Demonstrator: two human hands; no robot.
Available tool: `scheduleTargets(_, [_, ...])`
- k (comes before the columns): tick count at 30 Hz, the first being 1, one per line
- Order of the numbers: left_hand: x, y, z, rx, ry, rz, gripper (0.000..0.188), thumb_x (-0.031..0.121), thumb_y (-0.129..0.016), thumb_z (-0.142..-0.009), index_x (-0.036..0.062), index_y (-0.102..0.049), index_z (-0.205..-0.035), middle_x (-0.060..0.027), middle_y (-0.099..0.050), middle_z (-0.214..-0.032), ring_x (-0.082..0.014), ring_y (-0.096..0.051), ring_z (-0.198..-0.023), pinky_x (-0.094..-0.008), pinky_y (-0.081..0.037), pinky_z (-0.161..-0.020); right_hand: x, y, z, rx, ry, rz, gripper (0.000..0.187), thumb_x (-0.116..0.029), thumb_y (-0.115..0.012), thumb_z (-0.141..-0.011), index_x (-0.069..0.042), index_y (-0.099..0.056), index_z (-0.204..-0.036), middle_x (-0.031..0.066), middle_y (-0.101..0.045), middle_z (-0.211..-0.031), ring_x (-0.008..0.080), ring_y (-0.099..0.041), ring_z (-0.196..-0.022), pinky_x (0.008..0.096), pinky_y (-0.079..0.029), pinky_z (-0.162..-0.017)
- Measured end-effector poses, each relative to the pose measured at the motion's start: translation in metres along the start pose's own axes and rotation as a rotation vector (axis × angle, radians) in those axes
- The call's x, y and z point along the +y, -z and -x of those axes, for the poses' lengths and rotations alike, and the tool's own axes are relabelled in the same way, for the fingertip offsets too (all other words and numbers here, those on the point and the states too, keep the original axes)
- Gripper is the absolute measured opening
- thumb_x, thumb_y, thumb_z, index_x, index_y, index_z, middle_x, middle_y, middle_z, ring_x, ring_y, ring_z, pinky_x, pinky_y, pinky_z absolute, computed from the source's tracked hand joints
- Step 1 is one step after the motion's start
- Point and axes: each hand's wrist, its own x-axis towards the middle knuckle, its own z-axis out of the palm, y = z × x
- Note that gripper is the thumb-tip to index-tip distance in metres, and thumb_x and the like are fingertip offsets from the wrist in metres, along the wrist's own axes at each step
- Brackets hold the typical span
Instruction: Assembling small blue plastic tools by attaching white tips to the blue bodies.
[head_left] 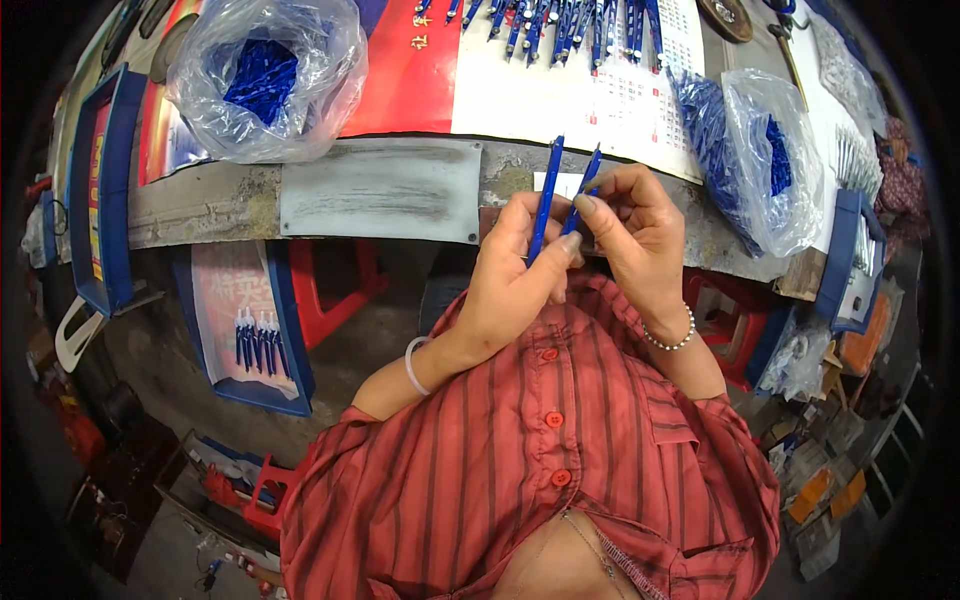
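Over the front edge of the bench, my left hand (508, 268) is closed around a slim blue pen barrel (547, 195), its tip pointing up and away from me. A second blue pen barrel (591, 170) slants beside it, pinched between the thumb and fingers of my right hand (640, 235). Its lower end reaches the left fingertips; whether they grip it too I cannot tell. Farther off, several blue pens (555, 30) lie in a row on a printed paper sheet (520, 100).
A clear plastic bag (330, 70) of blue parts stands at the left of the bench, another bag (742, 150) at the right. Below the bench edge, a blue-rimmed tray (297, 345) holds several pens. Red stools (320, 290) stand underneath. Blue trays (120, 190) hang at both sides.
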Motion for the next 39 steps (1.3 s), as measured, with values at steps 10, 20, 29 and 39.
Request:
scheduleTargets(10, [0.005, 0.004, 0.008, -0.044, 0.004, -0.060, 0.025, 0.008, -0.050, -0.093, 0.0018, -0.042, -0.115, -0.0048, -0.056, -0.077, -0.0064, -0.050, -0.052, -0.0196, -0.041, -0.049, -0.001, 0.008, -0.015, -0.132, -0.316, -0.445, 0.011, -0.013, -0.062, -0.087, -0.003, -0.058, -0.092, -0.0019, -0.054, -0.070, 0.0030, -0.047, -0.054, 0.0169, -0.036, -0.046])
scheduleTargets(20, [0.013, 0.071, 0.018, -0.392, 0.173, 0.616, 0.026, 0.023, -0.051, -0.094, 0.0011, -0.056, -0.107, -0.0130, -0.064, -0.086, -0.0162, -0.061, -0.053, -0.0236, -0.049, -0.050, -0.051, -0.032, -0.078, -0.665, -0.105, -0.308, 0.017, -0.013, -0.063, -0.084, 0.002, -0.058, -0.090, 0.0077, -0.059, -0.083, 0.0120, -0.055, -0.068, 0.0246, -0.046, -0.060])
scheduleTargets(29, [0.040, 0.093, 0.049, -0.002, 0.049, 0.247, 0.020, 0.021, -0.049, -0.096, 0.0011, -0.049, -0.099, -0.0132, -0.062, -0.086, -0.0171, -0.063, -0.057, -0.0245, -0.052, -0.054, -0.080, -0.194, -0.198, -0.630, 0.704, 0.711, 0.020, -0.016, -0.064, -0.077, 0.001, -0.060, -0.088, 0.0201, -0.063, -0.083, 0.0391, -0.060, -0.077, 0.0443, -0.048, -0.068])
scheduleTargets(39, [0.039, 0.106, 0.055, 0.066, 0.019, 0.197, 0.020, 0.020, -0.046, -0.097, 0.0011, -0.049, -0.099, -0.0125, -0.062, -0.085, -0.0132, -0.061, -0.058, -0.0239, -0.051, -0.056, -0.070, -0.216, -0.217, -0.594, 0.613, 0.657, 0.020, -0.011, -0.067, -0.070, -0.001, -0.064, -0.087, 0.0209, -0.064, -0.086, 0.0376, -0.062, -0.084, 0.0438, -0.048, -0.073])
